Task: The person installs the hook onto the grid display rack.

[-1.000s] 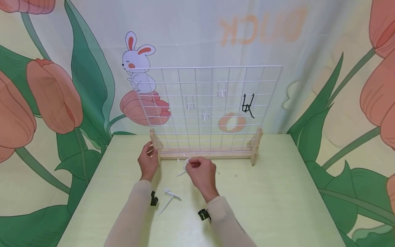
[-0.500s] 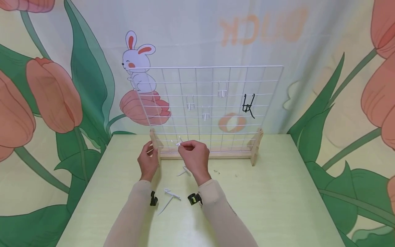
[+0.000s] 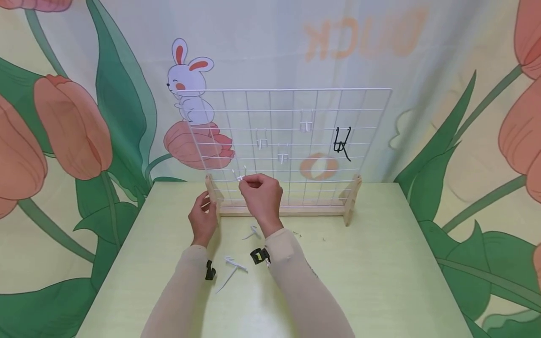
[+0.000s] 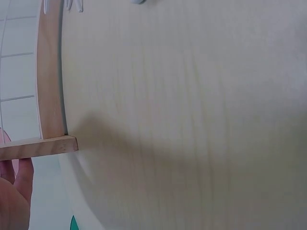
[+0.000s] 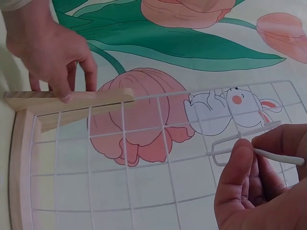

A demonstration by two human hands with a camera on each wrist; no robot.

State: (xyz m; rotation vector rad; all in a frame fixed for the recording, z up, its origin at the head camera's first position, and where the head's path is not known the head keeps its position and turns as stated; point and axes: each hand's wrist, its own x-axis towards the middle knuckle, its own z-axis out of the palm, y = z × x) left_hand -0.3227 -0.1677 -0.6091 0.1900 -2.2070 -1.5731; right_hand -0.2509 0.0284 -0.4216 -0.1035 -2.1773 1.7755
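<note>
A white wire grid panel stands upright in a wooden stand. My left hand grips the stand's left side piece, thumb on one face and fingers on the other in the right wrist view. Between thumb and fingertips, my right hand pinches a white wire hook in front of the grid's lower left, its two prongs pointing up. White hooks hang higher on the grid, and a black hook hangs at the right.
Two loose white hooks lie on the table: a longer one near the left forearm, a smaller one below the right hand. Tiny bits lie before the stand. A printed curtain hangs behind the grid.
My right hand has lifted the white hook from near the tabletop, up and slightly left, to the front of the grid. The left hand has stayed on the stand.
</note>
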